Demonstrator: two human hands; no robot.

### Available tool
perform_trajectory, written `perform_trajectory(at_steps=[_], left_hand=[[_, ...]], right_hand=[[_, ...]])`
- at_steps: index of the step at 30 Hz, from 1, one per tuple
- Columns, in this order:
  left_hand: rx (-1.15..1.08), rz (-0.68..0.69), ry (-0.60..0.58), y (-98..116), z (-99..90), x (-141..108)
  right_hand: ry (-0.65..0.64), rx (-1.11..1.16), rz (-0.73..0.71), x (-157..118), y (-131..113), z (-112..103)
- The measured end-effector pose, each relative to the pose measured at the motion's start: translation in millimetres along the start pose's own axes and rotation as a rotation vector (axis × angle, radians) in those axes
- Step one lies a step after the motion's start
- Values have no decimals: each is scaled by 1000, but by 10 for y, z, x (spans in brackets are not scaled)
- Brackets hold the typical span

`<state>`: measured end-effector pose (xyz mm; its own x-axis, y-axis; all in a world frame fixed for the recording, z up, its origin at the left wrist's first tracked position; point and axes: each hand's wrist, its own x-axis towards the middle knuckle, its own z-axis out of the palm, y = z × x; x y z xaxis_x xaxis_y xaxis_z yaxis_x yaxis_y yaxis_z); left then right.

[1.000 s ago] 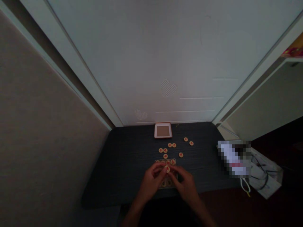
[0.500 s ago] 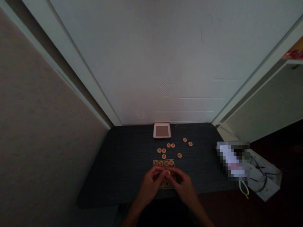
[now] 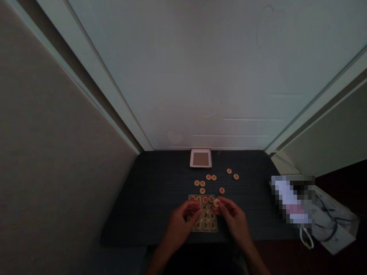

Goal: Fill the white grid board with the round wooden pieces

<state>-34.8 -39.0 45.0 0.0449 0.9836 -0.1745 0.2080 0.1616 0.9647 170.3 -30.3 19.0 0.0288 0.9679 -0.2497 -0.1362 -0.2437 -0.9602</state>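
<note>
Round wooden Chinese chess pieces with red or black characters fill rows in a shallow square box (image 3: 217,225) near the table's front edge. My right hand (image 3: 233,217) pinches one red-marked chess piece (image 3: 216,203) between thumb and fingertips, at the box's upper right corner. Over the box's left side is my left hand (image 3: 181,222), its thumb and fingers curved but apart, nothing visible between them. It hides some pieces there. Behind the box, several loose red-marked pieces (image 3: 202,183) lie on the table, some in touching pairs.
The dark table (image 3: 155,191) stands against a white panel (image 3: 183,76). A pale, shallow box lid (image 3: 201,159) lies at its back edge. To the right, beside the table, are a white bag (image 3: 338,229) with cords and a blurred-out item (image 3: 292,200).
My hands were together over the box around one piece. They have moved apart; the right now holds the piece further right, and the left has let go. The view has shifted slightly.
</note>
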Motion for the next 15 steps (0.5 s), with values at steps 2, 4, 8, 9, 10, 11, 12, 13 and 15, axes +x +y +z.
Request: perform_trajectory(at_steps=[2, 4, 8, 9, 10, 11, 12, 13, 15], left_hand=[[43, 29, -27, 46, 56, 16], [61, 63, -70, 92, 134, 32], [111, 138, -132, 153, 242, 57], [126, 152, -135, 160, 248, 61], [138, 164, -135, 164, 246, 64], [147, 172, -132, 165, 238, 67], [156, 178, -129, 164, 227, 68], [166, 184, -124, 162, 213, 68], [187, 187, -108, 159, 189, 66]], right_hand=[[-36, 4, 14, -9, -5, -1], [-78, 9, 29, -21, -8, 7], [-137, 9, 38, -30, -16, 30], [-144, 4, 38, -26, -19, 35], [-146, -3, 37, -21, -23, 41], [-146, -9, 36, -14, -27, 47], [-142, -15, 34, -8, -32, 54], [-136, -20, 30, -1, -38, 61], [-140, -39, 19, 12, -50, 74]])
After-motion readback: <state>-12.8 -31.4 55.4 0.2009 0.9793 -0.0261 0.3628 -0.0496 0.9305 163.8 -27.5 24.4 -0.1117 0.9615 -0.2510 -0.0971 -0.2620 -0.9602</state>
